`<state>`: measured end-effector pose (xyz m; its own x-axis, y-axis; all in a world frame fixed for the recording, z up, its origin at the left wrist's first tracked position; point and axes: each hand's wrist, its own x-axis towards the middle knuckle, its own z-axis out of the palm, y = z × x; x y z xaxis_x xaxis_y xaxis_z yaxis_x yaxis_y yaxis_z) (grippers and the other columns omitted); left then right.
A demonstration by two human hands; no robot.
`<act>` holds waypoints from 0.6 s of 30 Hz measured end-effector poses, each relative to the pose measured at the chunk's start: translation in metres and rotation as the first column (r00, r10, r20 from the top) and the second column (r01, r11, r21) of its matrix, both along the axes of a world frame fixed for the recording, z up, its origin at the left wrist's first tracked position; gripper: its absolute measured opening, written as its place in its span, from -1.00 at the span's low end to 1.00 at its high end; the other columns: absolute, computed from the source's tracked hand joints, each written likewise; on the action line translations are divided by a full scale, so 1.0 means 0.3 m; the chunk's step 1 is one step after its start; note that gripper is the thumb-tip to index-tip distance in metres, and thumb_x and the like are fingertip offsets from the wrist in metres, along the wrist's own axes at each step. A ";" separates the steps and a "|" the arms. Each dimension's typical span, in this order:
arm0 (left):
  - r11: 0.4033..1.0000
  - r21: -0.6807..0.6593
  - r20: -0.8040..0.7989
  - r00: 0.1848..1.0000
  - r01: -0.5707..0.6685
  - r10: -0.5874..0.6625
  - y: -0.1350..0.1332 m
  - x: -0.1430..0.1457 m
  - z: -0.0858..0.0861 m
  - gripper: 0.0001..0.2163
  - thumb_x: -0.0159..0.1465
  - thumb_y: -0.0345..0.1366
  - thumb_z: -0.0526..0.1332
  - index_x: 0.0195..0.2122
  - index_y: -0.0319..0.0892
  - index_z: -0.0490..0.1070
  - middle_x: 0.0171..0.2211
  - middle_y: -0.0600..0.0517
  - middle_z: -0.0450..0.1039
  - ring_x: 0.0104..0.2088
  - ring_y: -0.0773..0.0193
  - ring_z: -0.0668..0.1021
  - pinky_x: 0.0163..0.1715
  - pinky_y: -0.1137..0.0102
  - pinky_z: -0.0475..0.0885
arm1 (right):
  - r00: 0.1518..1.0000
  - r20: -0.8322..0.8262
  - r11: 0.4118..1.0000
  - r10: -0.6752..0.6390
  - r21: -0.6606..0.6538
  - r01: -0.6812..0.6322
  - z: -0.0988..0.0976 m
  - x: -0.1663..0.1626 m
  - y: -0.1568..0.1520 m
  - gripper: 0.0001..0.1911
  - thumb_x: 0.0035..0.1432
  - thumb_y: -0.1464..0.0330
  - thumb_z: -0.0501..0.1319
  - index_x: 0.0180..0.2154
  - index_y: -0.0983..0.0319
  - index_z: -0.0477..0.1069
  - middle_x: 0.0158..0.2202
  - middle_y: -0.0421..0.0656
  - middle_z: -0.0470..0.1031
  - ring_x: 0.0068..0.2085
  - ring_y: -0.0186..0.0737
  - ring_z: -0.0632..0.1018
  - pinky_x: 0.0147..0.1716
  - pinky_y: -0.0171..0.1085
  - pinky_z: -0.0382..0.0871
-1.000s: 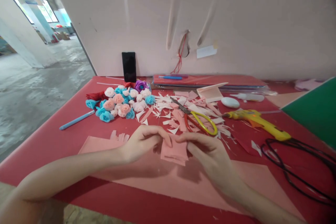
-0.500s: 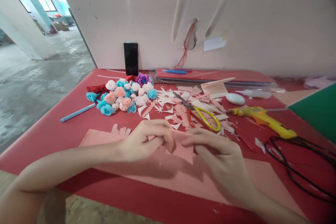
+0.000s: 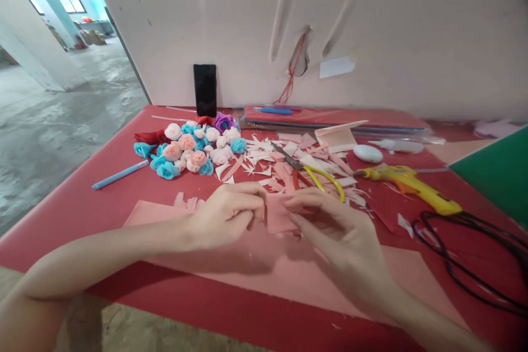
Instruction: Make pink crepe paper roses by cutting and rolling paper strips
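"So, where do you have the small pink piece (image 3: 280, 214)?"

"I see it up between left and right, over the far part of the long pink sheet (image 3: 264, 286) on the red desk (image 3: 193, 300). The scissors (image 3: 301, 165) lie just beyond, on the far side, among paper scraps (image 3: 258, 149)."

"And the grip?"

"My right hand (image 3: 344, 225) pinches its right part between thumb and forefinger. The left hand (image 3: 229, 214) curls its fingers at the left edge; I can't tell whether they grip."

"How should it handle?"

"I judge it nearly weightless, soft and thin like paper, easy to crease or tear. If it's layered, and I can't be sure, the layers could slide."

"Where would you hold it?"

"I'd pinch lightly at the left and right edges, catching any layers together, and keep pressure off the middle."
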<state>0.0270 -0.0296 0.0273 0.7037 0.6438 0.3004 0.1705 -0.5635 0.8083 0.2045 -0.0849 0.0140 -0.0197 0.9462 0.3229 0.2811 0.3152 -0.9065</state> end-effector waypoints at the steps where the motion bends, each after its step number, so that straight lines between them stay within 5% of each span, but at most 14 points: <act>1: 0.998 -0.063 0.011 1.000 -0.022 0.022 0.007 -0.002 -0.001 -0.82 -0.06 -0.57 -0.12 -0.70 -0.21 0.09 -0.56 0.08 0.24 -0.52 0.43 0.34 -0.46 0.50 0.28 | 1.000 -0.006 1.000 -0.009 -0.010 0.009 0.001 0.000 0.001 -0.83 0.00 0.50 0.17 -0.37 0.13 0.43 -0.32 -0.22 0.45 -0.35 -0.34 0.49 -0.40 -0.43 0.43; 6: 0.928 -0.374 -0.019 1.000 0.001 -0.009 0.043 -0.006 0.004 -0.89 0.14 -0.43 -0.06 -0.42 -0.19 0.23 -0.47 0.11 0.29 -0.51 0.46 0.37 -0.50 0.54 0.31 | 0.998 0.024 0.994 0.053 -0.097 -0.051 0.007 -0.002 0.003 -0.88 0.01 0.44 0.16 -0.36 0.16 0.43 -0.34 -0.18 0.46 -0.36 -0.28 0.50 -0.41 -0.36 0.45; 10: 0.943 -0.324 -0.177 0.974 0.079 -0.142 0.056 0.004 0.010 -0.89 0.17 -0.29 0.09 -0.43 -0.21 0.32 -0.48 0.11 0.37 -0.45 0.45 0.40 -0.41 0.54 0.31 | 0.989 0.068 0.981 0.128 -0.155 -0.116 -0.011 -0.002 0.014 -0.79 0.03 0.41 0.15 -0.22 0.16 0.37 -0.36 -0.18 0.45 -0.36 -0.29 0.50 -0.39 -0.36 0.46; 15: 0.941 -0.334 -0.226 0.965 0.050 -0.131 0.055 0.017 -0.005 -0.88 0.12 -0.33 0.15 -0.52 -0.24 0.31 -0.57 0.15 0.32 -0.54 0.50 0.33 -0.50 0.57 0.26 | 0.965 0.179 0.978 0.193 -0.113 -0.175 -0.032 0.009 0.036 -0.67 0.01 0.45 0.10 -0.11 0.21 0.25 -0.36 -0.16 0.42 -0.38 -0.32 0.49 -0.45 -0.38 0.44; 18: 0.934 -0.357 -0.231 0.966 0.029 -0.118 0.046 0.024 -0.010 -0.87 0.06 -0.39 0.16 -0.59 -0.24 0.24 -0.62 0.18 0.23 -0.58 0.51 0.28 -0.53 0.57 0.24 | 0.977 0.107 0.980 0.187 -0.091 -0.177 -0.018 0.009 0.045 -0.67 0.00 0.45 0.08 -0.12 0.21 0.23 -0.35 -0.15 0.40 -0.36 -0.32 0.49 -0.39 -0.35 0.44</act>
